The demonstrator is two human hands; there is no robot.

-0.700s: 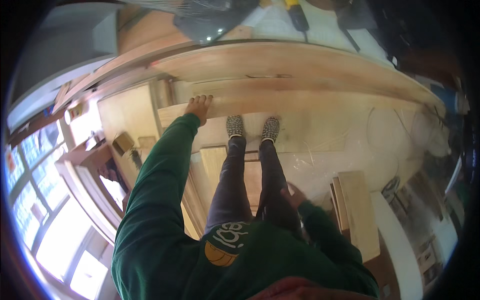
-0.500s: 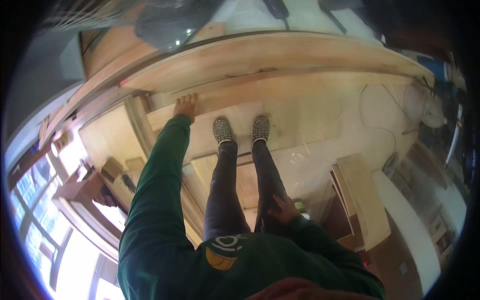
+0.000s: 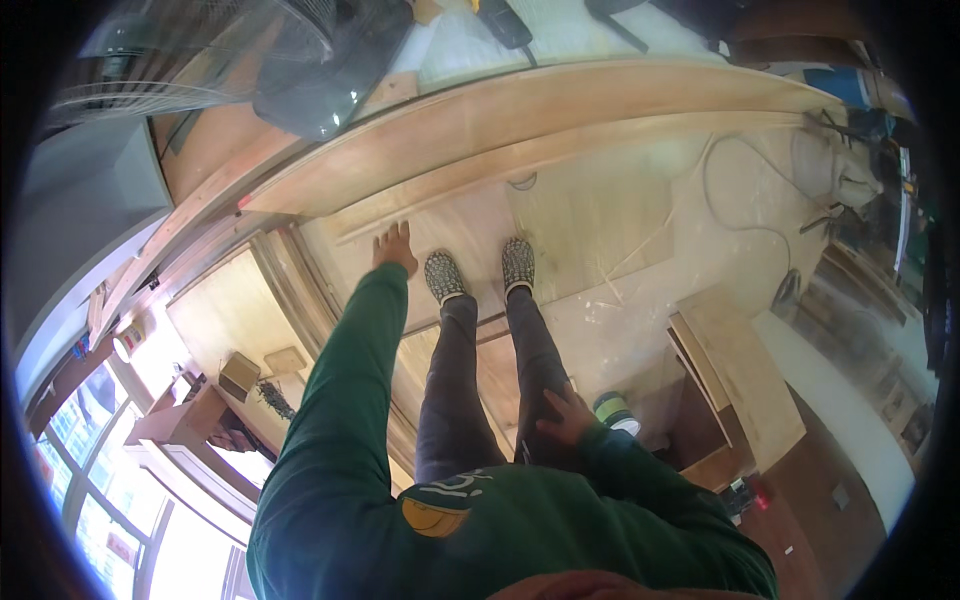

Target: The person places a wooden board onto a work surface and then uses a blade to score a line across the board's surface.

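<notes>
My left hand reaches forward with its fingers stretched out and holds nothing. Just beyond its fingertips lies a long pale wooden board, running along the foot of a taller wooden panel. A small gap seems to separate fingers and board. Lower down, my right hand rests on my right thigh, fingers apart and with nothing in it. My feet, in speckled clogs, stand on a pale wooden surface behind the board.
Stacked boards and panels lie at the left. To the right are a green-banded can, an open wooden box and a looping cable. A dark power tool lies beyond the panel.
The long board has shifted forward, closer against the tall panel. My left hand, earlier on the board, has come off it. My right hand stays on the thigh.
</notes>
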